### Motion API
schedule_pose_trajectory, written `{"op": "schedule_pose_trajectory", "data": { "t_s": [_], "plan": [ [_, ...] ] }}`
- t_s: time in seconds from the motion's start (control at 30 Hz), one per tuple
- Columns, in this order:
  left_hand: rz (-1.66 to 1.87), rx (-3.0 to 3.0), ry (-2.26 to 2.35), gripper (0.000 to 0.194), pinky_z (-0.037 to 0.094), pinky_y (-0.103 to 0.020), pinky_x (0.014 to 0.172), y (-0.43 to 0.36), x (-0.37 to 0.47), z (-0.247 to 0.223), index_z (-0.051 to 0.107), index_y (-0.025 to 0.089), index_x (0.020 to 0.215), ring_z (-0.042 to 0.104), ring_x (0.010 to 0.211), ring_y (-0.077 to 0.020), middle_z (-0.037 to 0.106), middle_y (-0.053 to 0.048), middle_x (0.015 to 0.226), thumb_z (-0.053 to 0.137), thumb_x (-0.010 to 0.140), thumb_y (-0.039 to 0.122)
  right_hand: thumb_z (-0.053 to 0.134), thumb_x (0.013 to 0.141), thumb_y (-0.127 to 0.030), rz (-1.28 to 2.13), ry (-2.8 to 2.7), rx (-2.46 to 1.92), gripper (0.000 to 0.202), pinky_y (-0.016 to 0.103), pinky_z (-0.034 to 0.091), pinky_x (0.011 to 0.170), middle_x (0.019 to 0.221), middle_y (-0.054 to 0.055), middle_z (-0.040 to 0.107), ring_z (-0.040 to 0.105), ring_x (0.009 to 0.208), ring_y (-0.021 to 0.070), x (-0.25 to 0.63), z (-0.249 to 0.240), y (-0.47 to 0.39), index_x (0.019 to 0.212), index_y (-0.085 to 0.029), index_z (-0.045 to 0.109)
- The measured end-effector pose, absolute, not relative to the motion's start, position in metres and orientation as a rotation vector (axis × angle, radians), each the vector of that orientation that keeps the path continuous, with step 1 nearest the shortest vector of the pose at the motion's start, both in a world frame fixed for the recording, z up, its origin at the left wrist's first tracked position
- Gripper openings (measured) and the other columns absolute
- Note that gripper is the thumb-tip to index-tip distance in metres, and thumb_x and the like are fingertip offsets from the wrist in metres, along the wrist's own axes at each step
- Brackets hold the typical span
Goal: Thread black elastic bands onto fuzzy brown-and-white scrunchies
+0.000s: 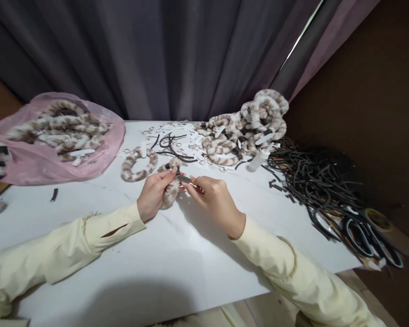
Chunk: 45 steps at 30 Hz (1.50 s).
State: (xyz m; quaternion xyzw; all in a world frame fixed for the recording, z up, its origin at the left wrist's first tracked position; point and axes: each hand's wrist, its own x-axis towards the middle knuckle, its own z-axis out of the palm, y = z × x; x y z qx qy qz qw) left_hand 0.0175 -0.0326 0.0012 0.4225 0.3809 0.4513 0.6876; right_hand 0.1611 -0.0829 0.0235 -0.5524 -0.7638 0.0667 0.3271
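My left hand [154, 190] is closed on a fluffy white-and-brown plush ring [170, 194], its thumb pressed near the black band where the ends come together. My right hand [213, 197] is closed just to the right, its fingers around a dark, narrow, flat piece [184, 179] that touches the ring's black part. Whether that piece is a tool or a strip, I cannot tell. Behind the left hand, another plush ring [129, 168] with a white tag lies flat on the white table [150, 268]. Black cord pieces [170, 147] lie just beyond both hands.
A pink plastic bag [105, 161] full of plush rings sits at left. More tagged rings [266, 113] are piled at the back right, beside a small white bottle [258, 159]. A heap of black cords [313, 177] and scissors [357, 236] cover the right edge. Metal clasps [179, 145] are scattered mid-table.
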Motion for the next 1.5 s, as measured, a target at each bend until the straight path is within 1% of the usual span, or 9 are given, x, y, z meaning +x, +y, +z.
{"op": "schedule_pose_trajectory", "data": {
  "t_s": [0.2, 0.5, 0.7, 0.8, 0.9, 0.97, 1.1, 1.3, 1.5],
  "plan": [
    [0.976, 0.927, 0.877, 0.032, 0.048, -0.018, 0.057, -0.033, 0.017, 0.003, 0.067, 0.010, 0.072, 0.061, 0.057, -0.0108, 0.066, -0.003, 0.062, 0.073, 0.062, 0.040, 0.051, 0.086, -0.022, 0.227, -2.012, -1.468, 0.022, 0.021, 0.028, 0.051, 0.057, 0.000, 0.051, 0.041, 0.049, 0.0084, 0.160, 0.023, -0.084, 0.067, -0.013, 0.055],
    [0.956, 0.895, 0.883, 0.033, 0.049, -0.021, 0.057, -0.035, 0.019, 0.009, 0.066, 0.009, 0.070, 0.063, 0.064, -0.0154, 0.067, -0.005, 0.065, 0.076, 0.057, 0.039, 0.051, 0.086, -0.022, 0.228, -2.027, -1.480, 0.021, 0.021, 0.029, 0.052, 0.059, 0.001, 0.052, 0.043, 0.050, 0.0086, 0.161, 0.025, -0.087, 0.069, -0.013, 0.057],
    [0.955, 0.931, 0.909, 0.034, 0.048, -0.022, 0.056, -0.035, 0.018, 0.008, 0.066, 0.010, 0.069, 0.062, 0.060, -0.0151, 0.067, -0.005, 0.063, 0.076, 0.057, 0.041, 0.052, 0.085, -0.021, 0.254, -2.009, -1.482, 0.020, 0.021, 0.030, 0.052, 0.059, 0.002, 0.054, 0.044, 0.051, 0.0087, 0.161, 0.026, -0.088, 0.068, -0.013, 0.058],
    [0.971, 0.950, 0.947, 0.035, 0.047, -0.022, 0.056, -0.030, 0.016, 0.006, 0.066, 0.010, 0.069, 0.062, 0.058, -0.0140, 0.067, -0.005, 0.062, 0.073, 0.059, 0.042, 0.056, 0.082, -0.023, 0.312, -1.945, -1.482, 0.023, 0.021, 0.027, 0.049, 0.052, -0.001, 0.050, 0.037, 0.047, 0.0069, 0.161, 0.028, -0.090, 0.062, -0.013, 0.057],
    [1.010, 0.950, 0.970, 0.033, 0.048, -0.022, 0.059, -0.026, 0.013, 0.003, 0.067, 0.010, 0.069, 0.063, 0.062, -0.0145, 0.068, -0.006, 0.065, 0.071, 0.062, 0.042, 0.061, 0.078, -0.027, 0.420, -1.843, -1.497, 0.029, 0.020, 0.024, 0.046, 0.044, -0.004, 0.043, 0.027, 0.044, 0.0055, 0.162, 0.032, -0.090, 0.054, -0.012, 0.056],
    [1.015, 0.937, 0.955, 0.032, 0.048, -0.022, 0.060, -0.024, 0.012, 0.002, 0.067, 0.010, 0.071, 0.064, 0.064, -0.0155, 0.068, -0.006, 0.065, 0.071, 0.063, 0.041, 0.062, 0.077, -0.030, 0.462, -1.779, -1.483, 0.031, 0.021, 0.024, 0.046, 0.043, -0.005, 0.041, 0.026, 0.045, 0.0056, 0.164, 0.035, -0.090, 0.052, -0.012, 0.057],
    [1.004, 0.916, 0.873, 0.030, 0.051, -0.026, 0.064, -0.026, 0.014, 0.002, 0.068, 0.010, 0.077, 0.065, 0.070, -0.0189, 0.068, -0.006, 0.066, 0.071, 0.063, 0.037, 0.063, 0.076, -0.031, 0.519, -1.670, -1.439, 0.030, 0.020, 0.026, 0.048, 0.045, -0.003, 0.046, 0.031, 0.047, 0.0060, 0.168, 0.039, -0.087, 0.053, -0.011, 0.060],
    [1.000, 0.949, 0.869, 0.032, 0.053, -0.030, 0.067, -0.029, 0.015, 0.005, 0.068, 0.009, 0.077, 0.065, 0.074, -0.0214, 0.069, -0.008, 0.070, 0.071, 0.063, 0.037, 0.063, 0.076, -0.031, 0.607, -1.633, -1.452, 0.027, 0.020, 0.028, 0.047, 0.047, -0.001, 0.053, 0.038, 0.048, 0.0069, 0.167, 0.036, -0.085, 0.059, -0.010, 0.066],
    [0.985, 0.972, 0.869, 0.030, 0.051, -0.028, 0.067, -0.029, 0.014, 0.005, 0.070, 0.010, 0.079, 0.065, 0.072, -0.0198, 0.070, -0.007, 0.070, 0.071, 0.063, 0.036, 0.062, 0.076, -0.030, 0.614, -1.633, -1.471, 0.025, 0.020, 0.029, 0.048, 0.049, 0.001, 0.055, 0.039, 0.049, 0.0076, 0.165, 0.034, -0.084, 0.062, -0.009, 0.068]
  ]
}}
